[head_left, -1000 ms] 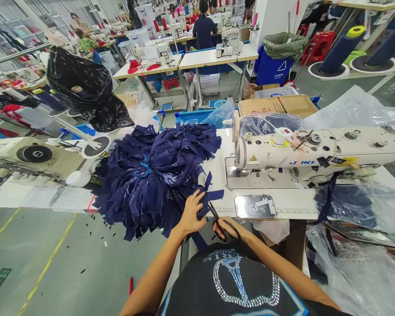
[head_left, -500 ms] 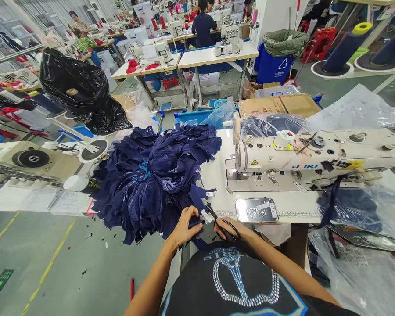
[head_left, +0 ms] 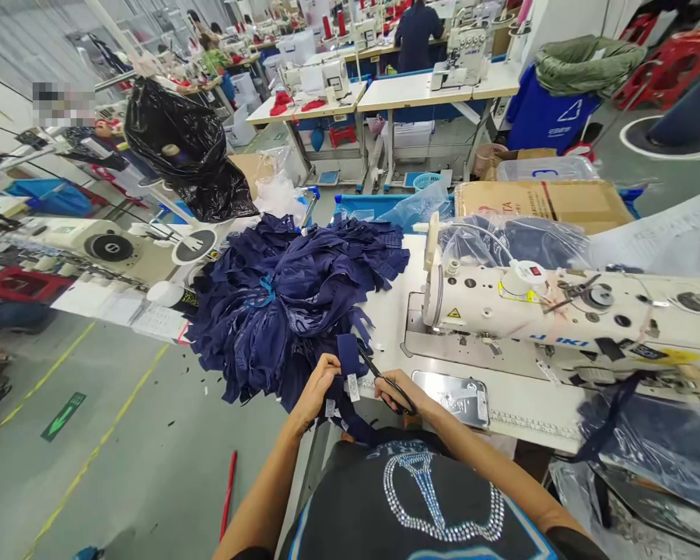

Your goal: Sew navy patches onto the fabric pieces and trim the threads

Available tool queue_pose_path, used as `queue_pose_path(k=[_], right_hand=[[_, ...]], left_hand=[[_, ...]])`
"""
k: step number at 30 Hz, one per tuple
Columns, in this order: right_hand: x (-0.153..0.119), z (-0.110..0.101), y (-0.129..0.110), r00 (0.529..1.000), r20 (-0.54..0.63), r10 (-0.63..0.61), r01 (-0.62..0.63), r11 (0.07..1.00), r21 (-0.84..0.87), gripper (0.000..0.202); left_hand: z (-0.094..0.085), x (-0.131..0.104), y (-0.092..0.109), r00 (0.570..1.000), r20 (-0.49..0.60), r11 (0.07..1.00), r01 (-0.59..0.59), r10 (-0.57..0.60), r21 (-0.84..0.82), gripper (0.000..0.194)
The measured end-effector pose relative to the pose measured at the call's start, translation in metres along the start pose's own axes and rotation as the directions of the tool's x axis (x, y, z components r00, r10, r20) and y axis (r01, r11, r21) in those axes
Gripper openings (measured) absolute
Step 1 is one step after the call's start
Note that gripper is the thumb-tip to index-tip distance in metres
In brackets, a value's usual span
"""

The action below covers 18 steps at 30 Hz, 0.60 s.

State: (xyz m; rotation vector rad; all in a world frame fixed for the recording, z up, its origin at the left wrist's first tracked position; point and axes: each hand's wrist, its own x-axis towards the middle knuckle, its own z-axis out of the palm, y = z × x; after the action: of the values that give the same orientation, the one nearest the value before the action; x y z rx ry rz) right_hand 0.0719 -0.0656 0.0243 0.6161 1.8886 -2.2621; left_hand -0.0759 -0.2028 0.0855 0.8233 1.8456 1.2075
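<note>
A large bundle of navy fabric strips [head_left: 250,327], tied in the middle with a blue tie [head_left: 267,291], lies on the table's left part. At its front edge my left hand [head_left: 320,386] is closed on a navy strip [head_left: 350,354] that has a small white label [head_left: 353,387]. My right hand [head_left: 397,389] grips black scissors [head_left: 407,400], and their blades point up and left beside that strip. Whether the blades touch the cloth I cannot tell. More navy cloth with white labels [head_left: 330,407] hangs below my left hand.
A white sewing machine [head_left: 490,303] stands on the right of the table, and a shiny phone-like slab [head_left: 452,397] lies in front of it. Plastic-wrapped navy cloth [head_left: 665,435] is at the far right. A black plastic bag [head_left: 180,140] hangs back left.
The view has turned to the left. My left hand now holds the labelled strip more upright, and the scissors have come up beside it, clear of my body.
</note>
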Motion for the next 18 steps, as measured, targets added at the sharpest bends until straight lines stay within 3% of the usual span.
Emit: queue_pose_path(k=[3,6,8,10,13,16,18], right_hand=[[-0.005,-0.009,-0.002,1.0,0.027,0.008,-0.007,0.999,-0.033,0.036],[-0.013,-0.019,-0.003,0.999,0.042,0.033,-0.031,0.997,-0.065,0.032],[-0.017,-0.026,-0.003,0.999,0.03,0.044,-0.041,0.995,-0.088,0.032],[-0.02,-0.032,-0.001,1.0,0.006,0.017,-0.016,0.993,-0.119,0.031],[-0.023,-0.039,0.002,0.999,-0.027,-0.046,0.041,0.987,-0.157,0.031],[-0.027,-0.041,0.005,0.997,-0.043,-0.069,0.061,0.984,-0.169,0.033],[-0.031,-0.04,0.007,0.995,-0.044,-0.093,0.084,0.983,-0.164,0.036]], left_hand=[[0.005,-0.004,0.004,1.0,0.003,0.993,0.021,-0.022,0.117,0.045],[0.009,-0.003,0.014,0.99,0.025,0.962,0.131,-0.141,0.241,0.041],[0.012,0.004,0.025,0.987,-0.043,0.931,0.163,-0.158,0.327,0.031],[0.017,0.019,0.039,0.988,-0.143,0.917,0.116,-0.066,0.382,0.023],[0.027,0.058,0.061,0.974,-0.219,0.922,0.024,0.066,0.386,0.017],[0.04,0.115,0.074,0.965,-0.257,0.929,0.047,0.053,0.367,0.016],[0.048,0.154,0.075,0.94,-0.342,0.928,0.129,-0.002,0.349,0.023]])
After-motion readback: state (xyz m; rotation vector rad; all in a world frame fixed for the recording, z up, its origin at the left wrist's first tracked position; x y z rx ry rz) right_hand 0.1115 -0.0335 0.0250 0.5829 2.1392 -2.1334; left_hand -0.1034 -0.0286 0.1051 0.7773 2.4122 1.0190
